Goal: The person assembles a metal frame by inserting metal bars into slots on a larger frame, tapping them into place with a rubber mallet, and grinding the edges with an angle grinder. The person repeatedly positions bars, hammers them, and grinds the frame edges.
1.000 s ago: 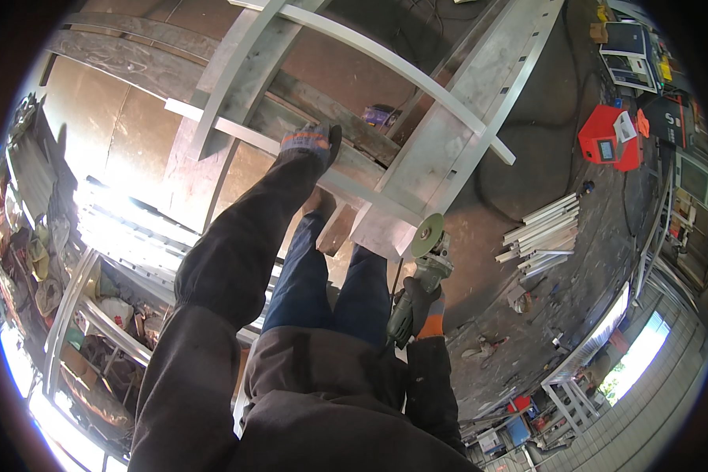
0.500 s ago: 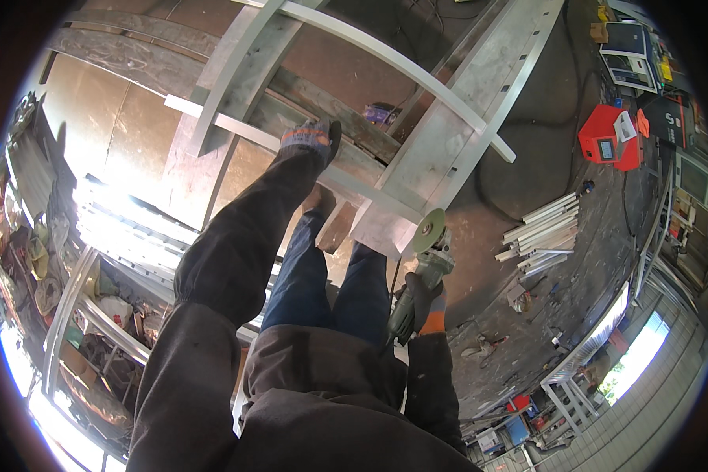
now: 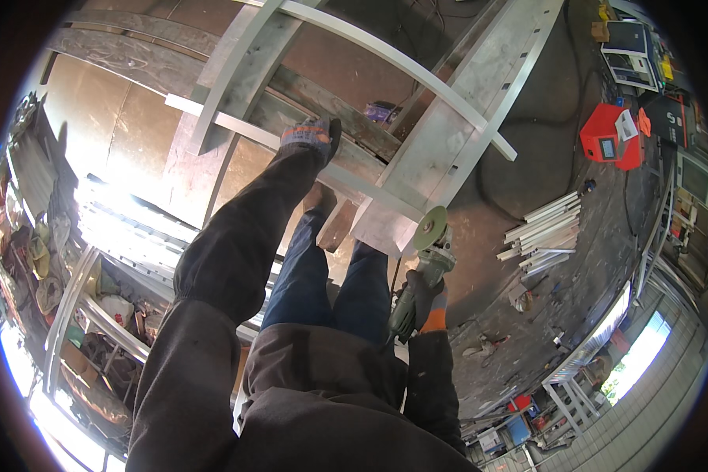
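Grinder (image 3: 421,271) in gloved right hand (image 3: 426,303)

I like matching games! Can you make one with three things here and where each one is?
Things:
1. left hand
2. grinder
3. red box

Places:
a. on the floor at the right
b. held in the right hand
c. resting on the metal frame

Pairs: 1-c, 2-b, 3-a
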The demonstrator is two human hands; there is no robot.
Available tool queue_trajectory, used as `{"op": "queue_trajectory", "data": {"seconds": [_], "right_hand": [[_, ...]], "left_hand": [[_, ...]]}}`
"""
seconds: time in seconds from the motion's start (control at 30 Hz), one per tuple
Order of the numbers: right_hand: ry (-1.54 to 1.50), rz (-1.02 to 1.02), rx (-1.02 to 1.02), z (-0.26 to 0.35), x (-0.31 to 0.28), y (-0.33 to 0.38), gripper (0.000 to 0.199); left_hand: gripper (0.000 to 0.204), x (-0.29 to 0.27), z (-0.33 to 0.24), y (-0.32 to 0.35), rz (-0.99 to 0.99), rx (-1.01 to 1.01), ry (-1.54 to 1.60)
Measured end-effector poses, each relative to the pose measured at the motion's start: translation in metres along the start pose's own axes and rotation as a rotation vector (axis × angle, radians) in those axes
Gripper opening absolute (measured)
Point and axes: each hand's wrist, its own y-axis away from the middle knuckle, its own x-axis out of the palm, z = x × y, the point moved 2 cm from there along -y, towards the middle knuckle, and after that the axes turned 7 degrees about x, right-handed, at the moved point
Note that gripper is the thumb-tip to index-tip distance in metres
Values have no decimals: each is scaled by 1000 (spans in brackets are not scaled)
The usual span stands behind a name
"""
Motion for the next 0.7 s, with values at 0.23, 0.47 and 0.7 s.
{"op": "queue_trajectory", "data": {"seconds": [0.23, 0.47, 0.7], "right_hand": [[-57, -18, 22, 10, 5, 5, 21], [-56, -6, 22, 6, 4, 5, 20], [-34, -14, -4, -4, 3, 5, 21]], "left_hand": [[47, -7, -4, 1, 54, -18, -12], [48, -15, -8, 2, 147, -50, -13], [51, -13, -6, 2, 117, -39, -5]]}}
